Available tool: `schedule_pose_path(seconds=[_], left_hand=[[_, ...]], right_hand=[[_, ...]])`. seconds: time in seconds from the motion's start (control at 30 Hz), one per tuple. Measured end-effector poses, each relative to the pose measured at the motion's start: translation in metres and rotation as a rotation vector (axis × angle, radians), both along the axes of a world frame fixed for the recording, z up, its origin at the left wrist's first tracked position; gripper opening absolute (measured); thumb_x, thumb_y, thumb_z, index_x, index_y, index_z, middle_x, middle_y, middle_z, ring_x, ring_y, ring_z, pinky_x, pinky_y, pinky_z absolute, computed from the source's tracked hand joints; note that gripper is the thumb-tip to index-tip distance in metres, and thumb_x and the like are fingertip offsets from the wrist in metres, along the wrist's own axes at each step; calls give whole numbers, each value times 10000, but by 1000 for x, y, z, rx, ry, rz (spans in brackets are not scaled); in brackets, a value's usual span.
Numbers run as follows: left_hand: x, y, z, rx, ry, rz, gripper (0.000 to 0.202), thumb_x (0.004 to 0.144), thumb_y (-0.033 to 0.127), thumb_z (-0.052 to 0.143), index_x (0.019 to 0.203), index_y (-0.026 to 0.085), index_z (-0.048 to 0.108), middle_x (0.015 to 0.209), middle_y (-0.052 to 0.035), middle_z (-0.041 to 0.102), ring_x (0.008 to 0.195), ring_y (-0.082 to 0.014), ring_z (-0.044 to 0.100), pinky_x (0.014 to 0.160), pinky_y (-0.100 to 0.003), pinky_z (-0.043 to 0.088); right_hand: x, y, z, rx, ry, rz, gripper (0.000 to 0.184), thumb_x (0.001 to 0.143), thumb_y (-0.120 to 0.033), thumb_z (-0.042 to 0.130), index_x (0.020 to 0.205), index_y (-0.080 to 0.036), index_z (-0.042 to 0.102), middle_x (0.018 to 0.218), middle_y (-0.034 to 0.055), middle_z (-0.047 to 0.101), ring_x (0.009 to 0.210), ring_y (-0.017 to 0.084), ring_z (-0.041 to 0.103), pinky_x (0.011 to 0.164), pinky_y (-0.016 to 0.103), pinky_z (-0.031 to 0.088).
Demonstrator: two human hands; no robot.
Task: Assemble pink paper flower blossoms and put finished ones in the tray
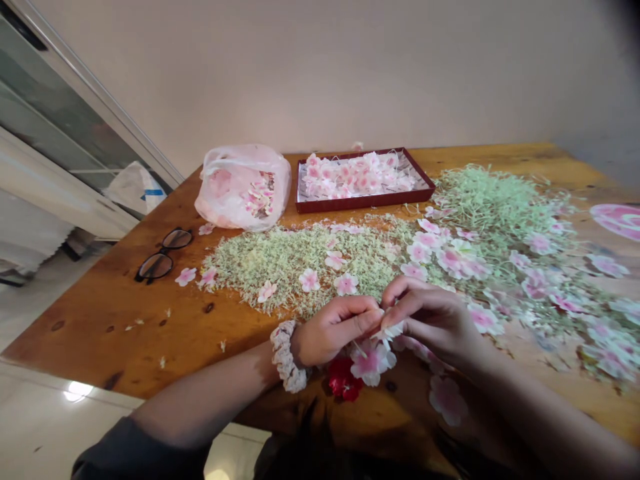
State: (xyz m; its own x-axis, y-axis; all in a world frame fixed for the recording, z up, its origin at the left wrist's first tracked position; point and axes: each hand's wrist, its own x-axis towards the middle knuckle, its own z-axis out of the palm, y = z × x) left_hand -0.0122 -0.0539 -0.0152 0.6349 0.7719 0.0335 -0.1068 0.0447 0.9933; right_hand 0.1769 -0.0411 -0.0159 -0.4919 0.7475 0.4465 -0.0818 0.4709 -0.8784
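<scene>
So, my left hand [334,331] and right hand [431,315] are pinched in close, fingers [367,320] clamped together on a small white-pink artificial blossom [389,329] above the wooden counter [100,340]. A bigger pink blossom [371,362] sits just below, with a pile of green shreds [300,267] beyond.

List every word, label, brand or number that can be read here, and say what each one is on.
No readable text anywhere.
Blue mark on the white bag by the door: too small and blurred to tell if it is lettering.
Pink disc at the table's right edge: no legible text.
</scene>
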Motion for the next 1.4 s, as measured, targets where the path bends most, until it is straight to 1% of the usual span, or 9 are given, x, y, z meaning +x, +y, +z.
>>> schedule_pose_path(seconds=[0.27, 0.5, 0.63, 0.7, 0.83, 0.97, 1.07, 1.23, 1.4], left_hand=[[1, -1, -3, -41, 35, 26, 393, 856, 482, 524, 650, 152, 470, 607, 32, 380, 568, -90, 334, 548, -217, 300], [6, -2, -8, -427, -15, 242, 417, 643, 501, 743, 856, 148, 674, 655, 21, 525, 627, -107, 450, 619, -234, 356], [4, 0, -12, -463, -73, 249, 444, 604, 515, 773, 859, 160, 692, 649, 30, 551, 633, -95, 482, 642, -222, 386], [3, 1, -16, -449, -102, 256, 428, 637, 520, 752, 872, 168, 690, 667, 24, 569, 665, -101, 507, 659, -219, 401], [3, 4, -20, -383, -104, 296, 369, 743, 486, 683, 941, 175, 667, 777, -9, 611, 766, -127, 544, 715, -235, 419], [1, 11, -14, -209, -37, 239, 252, 825, 410, 617, 866, 162, 644, 877, -16, 594, 705, -96, 518, 670, -223, 417], [-1, 16, -7, -89, 157, 242, 249, 881, 386, 537, 918, 161, 637, 872, -16, 579, 669, -94, 497, 672, -238, 415], [-4, 18, -4, 219, 348, 341, 240, 894, 359, 514, 935, 172, 659, 1014, -52, 538, 977, -167, 512, 901, -291, 391], [-8, 18, -12, 319, 394, 438, 285, 908, 352, 490, 1140, 194, 534, 1165, -80, 475, 936, -160, 515, 841, -300, 434]], right_hand=[[-1, -3, -1, -118, 9, 39, 47, 826, -173, 644, 853, -208, 660, 875, 32, 594, 776, 116, 593, 657, 233, 494], [0, -2, -1, -418, -16, 37, 262, 881, -364, 563, 1116, -247, 555, 987, 40, 587, 883, 149, 589, 745, 254, 505], [-1, 0, 5, -415, -20, 44, 127, 868, -336, 587, 872, -209, 576, 942, 27, 569, 884, 137, 566, 772, 232, 478], [-2, 0, 7, -418, -17, 23, 157, 863, -322, 596, 776, -196, 557, 910, 22, 563, 854, 126, 560, 759, 220, 470], [-1, 2, 6, -499, 6, -94, 168, 857, -339, 600, 775, -205, 542, 782, -1, 561, 708, 114, 554, 650, 216, 468], [4, 9, 0, -548, 94, -216, 178, 844, -354, 613, 778, -209, 533, 711, -25, 523, 628, 97, 531, 588, 209, 454], [8, 13, -4, -500, 99, -267, 178, 840, -353, 620, 774, -205, 547, 697, -25, 518, 603, 87, 504, 562, 205, 430], [6, 9, -1, -400, 13, -254, 187, 866, -350, 591, 770, -194, 553, 647, -31, 522, 577, 80, 494, 548, 209, 411], [5, 19, 5, -301, 6, -325, 170, 849, -340, 616, 773, -192, 581, 620, -35, 555, 531, 65, 515, 489, 193, 427]])
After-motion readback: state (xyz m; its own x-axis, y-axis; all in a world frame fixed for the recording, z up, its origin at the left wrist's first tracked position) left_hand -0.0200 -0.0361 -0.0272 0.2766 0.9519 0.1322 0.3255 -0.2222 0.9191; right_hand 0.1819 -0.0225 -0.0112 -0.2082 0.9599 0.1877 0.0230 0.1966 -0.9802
